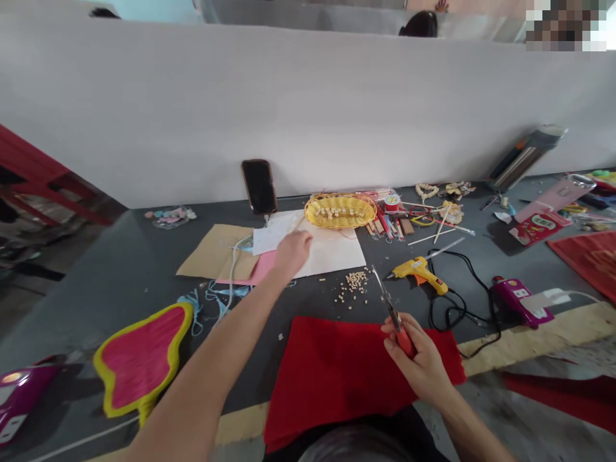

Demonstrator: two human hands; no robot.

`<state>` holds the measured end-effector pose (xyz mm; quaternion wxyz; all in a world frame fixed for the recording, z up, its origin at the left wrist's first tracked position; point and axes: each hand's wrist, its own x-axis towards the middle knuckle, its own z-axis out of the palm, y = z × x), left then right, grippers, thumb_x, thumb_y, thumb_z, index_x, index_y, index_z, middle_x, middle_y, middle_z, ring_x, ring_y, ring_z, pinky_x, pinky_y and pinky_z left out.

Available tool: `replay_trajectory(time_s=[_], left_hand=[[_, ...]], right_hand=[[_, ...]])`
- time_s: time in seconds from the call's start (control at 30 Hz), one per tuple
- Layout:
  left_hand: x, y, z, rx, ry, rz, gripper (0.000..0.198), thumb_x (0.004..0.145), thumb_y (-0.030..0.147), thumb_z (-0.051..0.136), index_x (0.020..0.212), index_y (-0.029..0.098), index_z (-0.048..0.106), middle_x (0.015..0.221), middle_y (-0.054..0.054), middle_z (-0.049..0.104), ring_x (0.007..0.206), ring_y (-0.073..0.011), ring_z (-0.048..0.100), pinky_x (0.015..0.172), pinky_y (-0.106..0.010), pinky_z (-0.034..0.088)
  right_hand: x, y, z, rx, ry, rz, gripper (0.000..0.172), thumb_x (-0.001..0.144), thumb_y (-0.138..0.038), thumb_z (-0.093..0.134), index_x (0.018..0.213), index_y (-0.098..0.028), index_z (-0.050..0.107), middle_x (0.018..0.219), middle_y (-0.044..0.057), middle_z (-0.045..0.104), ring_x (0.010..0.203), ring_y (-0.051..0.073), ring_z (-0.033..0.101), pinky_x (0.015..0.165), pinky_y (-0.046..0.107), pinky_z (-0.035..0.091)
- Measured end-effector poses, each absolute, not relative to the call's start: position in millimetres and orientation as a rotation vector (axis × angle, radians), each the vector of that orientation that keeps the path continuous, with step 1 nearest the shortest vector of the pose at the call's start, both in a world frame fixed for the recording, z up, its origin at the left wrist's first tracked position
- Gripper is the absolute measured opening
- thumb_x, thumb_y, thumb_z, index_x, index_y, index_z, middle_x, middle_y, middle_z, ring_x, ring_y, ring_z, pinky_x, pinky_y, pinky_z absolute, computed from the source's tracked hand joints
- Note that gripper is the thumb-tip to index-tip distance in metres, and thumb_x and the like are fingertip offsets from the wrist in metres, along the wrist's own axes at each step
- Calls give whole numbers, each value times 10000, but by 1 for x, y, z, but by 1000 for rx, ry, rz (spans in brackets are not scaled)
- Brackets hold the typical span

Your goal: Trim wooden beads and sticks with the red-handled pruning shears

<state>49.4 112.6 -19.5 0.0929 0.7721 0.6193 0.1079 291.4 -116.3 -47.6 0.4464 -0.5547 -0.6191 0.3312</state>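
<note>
My left hand [292, 251] reaches far forward over the white paper [332, 254], its fingers closed round a thin pale stick that points toward the yellow basket [340, 211]. My right hand [418, 356] is closed on the red handles of a pair of scissors [389, 308], whose blades point up and away. It hovers over a red felt sheet [337, 372] lying at the near table edge. A scatter of small wooden beads [353, 285] lies between the paper and the felt.
A yellow glue gun [418, 271] with a black cord lies right of the beads. A phone [260, 186] leans on the white wall. A pink and yellow shaped pad [139, 359] lies at left. Sticks, pens and a purple device [517, 296] crowd the right.
</note>
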Motion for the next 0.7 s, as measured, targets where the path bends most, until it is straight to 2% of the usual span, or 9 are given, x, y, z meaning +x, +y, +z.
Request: replay_trajectory(time_s=[0.07, 0.17, 0.27, 0.43, 0.5, 0.57, 0.7], left_hand=[[36, 138, -19, 2214, 2027, 292, 345, 902, 196, 404, 1143, 92, 627, 1162, -220, 632, 1083, -326, 601, 898, -416, 458], [26, 163, -25, 2112, 2169, 183, 342, 867, 234, 478, 1109, 47, 633, 1141, -285, 610, 1041, -382, 612, 822, -445, 480], [21, 173, -28, 2072, 2199, 93, 312, 855, 195, 475, 1066, 46, 650, 1098, -287, 632, 997, -376, 633, 776, -423, 489], [-6, 152, -5, 2075, 2243, 70, 296, 827, 143, 465, 1034, 29, 644, 1063, -294, 640, 1009, -376, 625, 803, -417, 466], [-16, 122, 8, 2086, 2226, 80, 273, 849, 164, 440, 997, 68, 647, 1023, -248, 666, 1005, -357, 626, 818, -409, 455], [-19, 80, 16, 2113, 2114, 118, 253, 895, 234, 396, 940, 155, 632, 975, -141, 691, 942, -281, 644, 780, -343, 460], [0, -18, 11, 2008, 1530, 320, 217, 915, 292, 370, 827, 208, 550, 765, -27, 651, 743, -190, 622, 677, -277, 437]], right_hand=[[291, -122, -47, -1379, -1537, 830, 126, 900, -252, 561, 1001, -247, 636, 1085, 66, 585, 993, 195, 618, 875, 294, 512], [291, -128, -44, -1381, -1570, 829, 137, 902, -243, 555, 1008, -251, 642, 1102, 68, 593, 1044, 201, 607, 903, 293, 498], [292, -130, -41, -1390, -1587, 828, 152, 902, -239, 549, 1017, -249, 647, 1097, 70, 599, 1031, 198, 613, 905, 294, 498], [293, -126, -41, -1400, -1568, 846, 151, 893, -258, 558, 1004, -232, 657, 1094, 86, 604, 1046, 219, 608, 902, 314, 497], [291, -120, -41, -1403, -1518, 876, 144, 883, -279, 576, 991, -226, 655, 1079, 80, 611, 1003, 216, 619, 886, 315, 497], [287, -111, -41, -1408, -1440, 921, 156, 869, -308, 600, 993, -223, 642, 1028, 62, 625, 930, 203, 626, 843, 304, 499], [276, -92, -37, -1406, -1298, 1068, 242, 862, -385, 621, 1043, -226, 604, 770, -16, 586, 659, 137, 551, 616, 242, 456]])
